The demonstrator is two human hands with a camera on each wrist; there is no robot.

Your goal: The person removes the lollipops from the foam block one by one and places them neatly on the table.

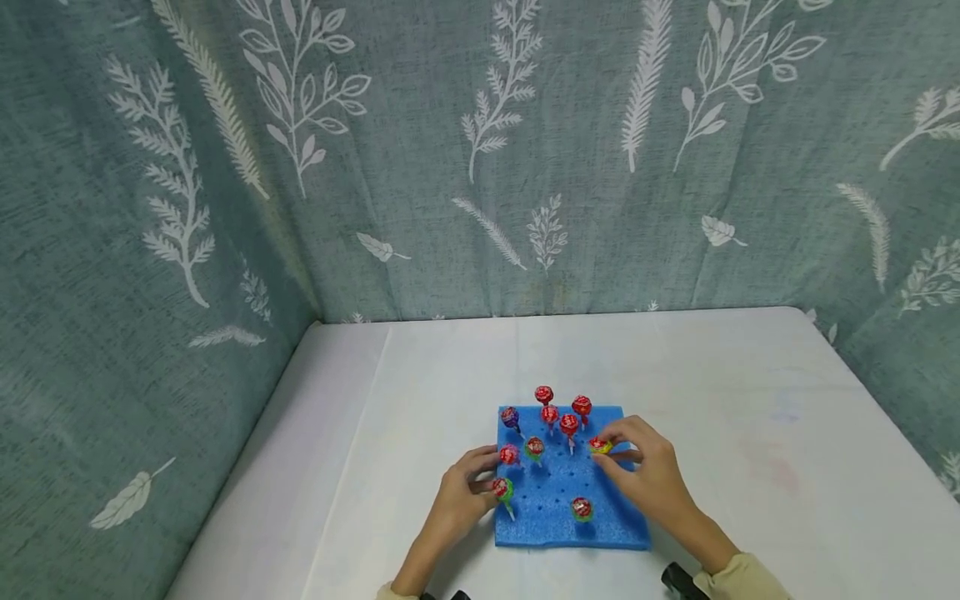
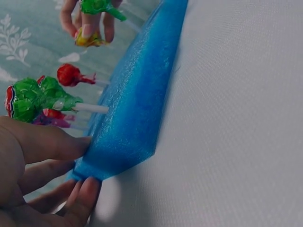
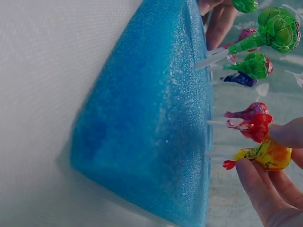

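Note:
My right hand (image 1: 647, 467) pinches a yellow-wrapped lollipop (image 1: 600, 447) between thumb and fingers over the right part of a blue foam block (image 1: 562, 535). In the right wrist view, the white stick of that yellow lollipop (image 3: 272, 155) runs toward the block's holed face. At the block's left edge, my left hand (image 1: 463, 492) grips the foam; in the left wrist view its fingers (image 2: 87, 191) bend against the side near a corner. Just beside that hand, a green lollipop (image 1: 502, 488) stands in the block, leaning slightly.
Several more lollipops stand in the foam: red ones (image 1: 568, 425) toward the back, a dark purple one (image 1: 510, 417), a pink one (image 1: 509, 454) and a green one (image 1: 582, 509) near the front. Small holes dot the block. White cloth (image 1: 420, 375) covers the table; a green leaf-patterned curtain (image 1: 420, 167) hangs behind.

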